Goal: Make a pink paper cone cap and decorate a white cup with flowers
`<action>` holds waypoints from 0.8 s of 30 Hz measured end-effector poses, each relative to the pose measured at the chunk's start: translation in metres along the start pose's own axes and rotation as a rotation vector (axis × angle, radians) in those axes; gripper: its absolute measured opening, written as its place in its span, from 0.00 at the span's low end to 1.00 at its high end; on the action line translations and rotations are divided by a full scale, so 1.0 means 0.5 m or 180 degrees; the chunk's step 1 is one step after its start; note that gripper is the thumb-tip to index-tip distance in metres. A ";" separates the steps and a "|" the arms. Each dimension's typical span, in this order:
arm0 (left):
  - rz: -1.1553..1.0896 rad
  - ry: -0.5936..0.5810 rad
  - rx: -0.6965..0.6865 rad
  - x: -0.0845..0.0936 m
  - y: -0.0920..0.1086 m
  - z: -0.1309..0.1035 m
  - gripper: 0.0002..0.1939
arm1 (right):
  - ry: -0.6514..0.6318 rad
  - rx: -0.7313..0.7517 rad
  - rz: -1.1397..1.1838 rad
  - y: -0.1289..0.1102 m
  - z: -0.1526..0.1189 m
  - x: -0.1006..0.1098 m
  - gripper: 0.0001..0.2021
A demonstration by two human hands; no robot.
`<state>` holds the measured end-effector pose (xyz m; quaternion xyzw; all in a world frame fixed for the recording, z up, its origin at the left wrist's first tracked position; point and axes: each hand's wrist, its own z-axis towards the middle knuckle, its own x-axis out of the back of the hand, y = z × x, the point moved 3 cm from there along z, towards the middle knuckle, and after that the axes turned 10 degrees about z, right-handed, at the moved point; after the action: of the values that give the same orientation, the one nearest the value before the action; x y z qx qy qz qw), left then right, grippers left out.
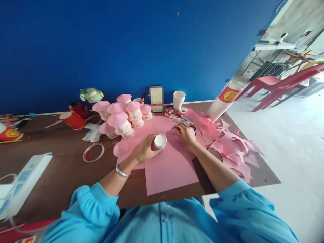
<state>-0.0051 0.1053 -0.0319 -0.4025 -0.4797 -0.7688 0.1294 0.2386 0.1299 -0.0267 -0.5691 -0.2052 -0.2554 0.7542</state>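
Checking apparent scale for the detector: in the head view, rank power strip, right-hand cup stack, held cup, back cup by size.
1. Power strip, cut off by the frame edge
2. Cup stack
3. Held cup and back cup: unranked; similar, and the left hand covers part of the held one.

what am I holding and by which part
Your left hand holds a white cup by its side; whether your right hand holds anything cannot be told.

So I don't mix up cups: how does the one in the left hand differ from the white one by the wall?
The left hand grips the held cup; the back cup stands untouched. The held cup is over pink paper; the back cup is near the wall. Both have round rims.
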 end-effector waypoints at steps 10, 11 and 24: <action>0.0275 -0.0119 -0.0196 0.008 0.005 0.005 0.28 | -0.0246 0.0237 -0.1513 0.012 -0.003 0.003 0.13; 0.0251 -0.0116 -0.0214 0.008 0.005 0.004 0.29 | -0.0235 0.0227 -0.1582 0.015 -0.002 0.006 0.13; -0.0721 -0.0233 0.0065 0.016 -0.025 -0.002 0.36 | 0.0110 -0.0032 -0.1634 0.048 0.027 0.036 0.19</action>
<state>-0.0180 0.1121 -0.0340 -0.3723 -0.5343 -0.7584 0.0281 0.2675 0.1454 -0.0304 -0.4976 -0.3287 -0.4492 0.6652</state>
